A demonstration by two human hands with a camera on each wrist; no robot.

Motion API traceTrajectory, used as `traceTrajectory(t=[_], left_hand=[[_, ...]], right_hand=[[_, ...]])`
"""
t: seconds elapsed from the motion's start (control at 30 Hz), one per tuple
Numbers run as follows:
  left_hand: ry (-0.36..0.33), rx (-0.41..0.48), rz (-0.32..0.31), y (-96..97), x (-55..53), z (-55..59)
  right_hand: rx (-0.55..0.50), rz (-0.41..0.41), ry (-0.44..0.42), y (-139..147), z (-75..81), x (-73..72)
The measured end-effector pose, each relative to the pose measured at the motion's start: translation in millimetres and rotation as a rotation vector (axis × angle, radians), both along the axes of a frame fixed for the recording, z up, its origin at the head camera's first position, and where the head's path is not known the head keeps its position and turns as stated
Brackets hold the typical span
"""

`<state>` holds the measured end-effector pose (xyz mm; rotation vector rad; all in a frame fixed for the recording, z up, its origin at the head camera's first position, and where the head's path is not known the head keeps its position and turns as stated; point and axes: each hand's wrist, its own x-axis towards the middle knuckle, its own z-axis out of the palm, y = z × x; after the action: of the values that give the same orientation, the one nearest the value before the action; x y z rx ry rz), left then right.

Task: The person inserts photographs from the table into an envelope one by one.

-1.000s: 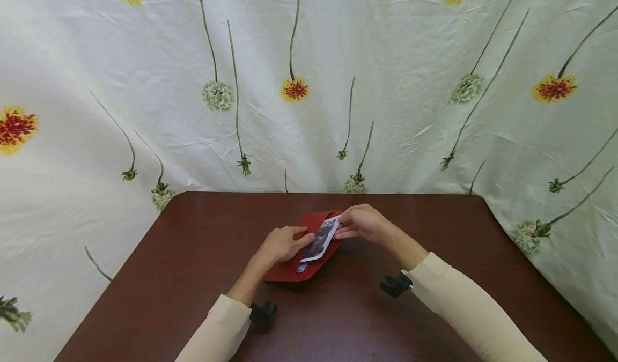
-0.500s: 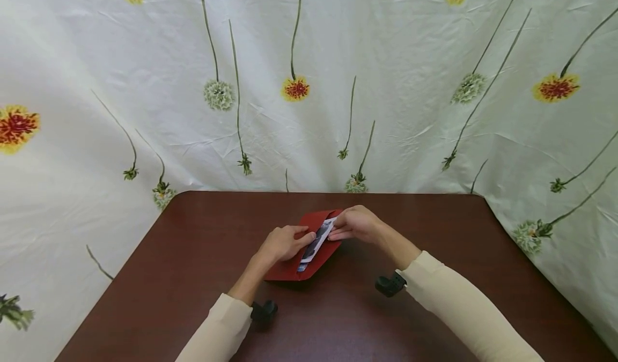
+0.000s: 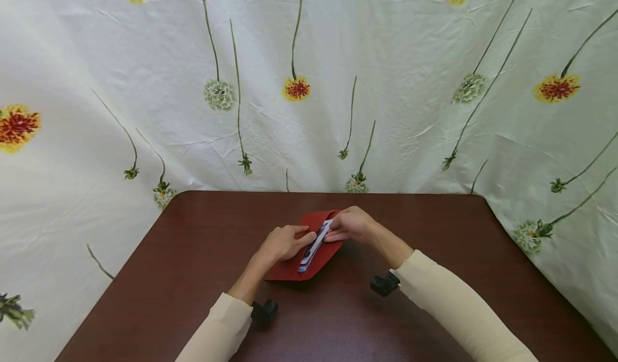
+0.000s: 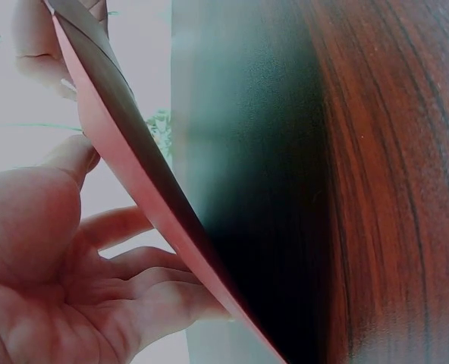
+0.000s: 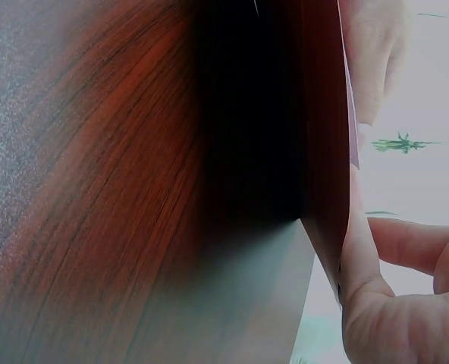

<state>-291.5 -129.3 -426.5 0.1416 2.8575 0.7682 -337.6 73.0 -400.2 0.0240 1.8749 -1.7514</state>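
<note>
A red envelope lies near the middle of the table, tilted, with its opening towards the right. Inside that opening sits a narrow strip of printed photos with white borders. My left hand rests on the envelope, fingers fairly straight and thumb by the photos; in the left wrist view its fingers touch the envelope's face. At the upper end, my right hand pinches the top photo over the opening. The envelope hides part of the right thumb in the right wrist view.
A dark brown wooden table lies under the hands. Behind and beside it hangs a white cloth printed with flowers. Black wrist cameras sit at both cuffs.
My right hand has moved left and slightly down with the photo, which has gone deeper into the envelope and shows less of its picture. My left hand has stayed in place.
</note>
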Motion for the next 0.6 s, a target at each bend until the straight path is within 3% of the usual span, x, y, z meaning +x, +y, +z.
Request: traceTrajectory(t=[0.6], left_hand=[[0.007,-0.002,0.000,0.0,-0.9,-1.9]], right_hand=[[0.026,-0.020,0.013,-7.5,-5.3,-1.5]])
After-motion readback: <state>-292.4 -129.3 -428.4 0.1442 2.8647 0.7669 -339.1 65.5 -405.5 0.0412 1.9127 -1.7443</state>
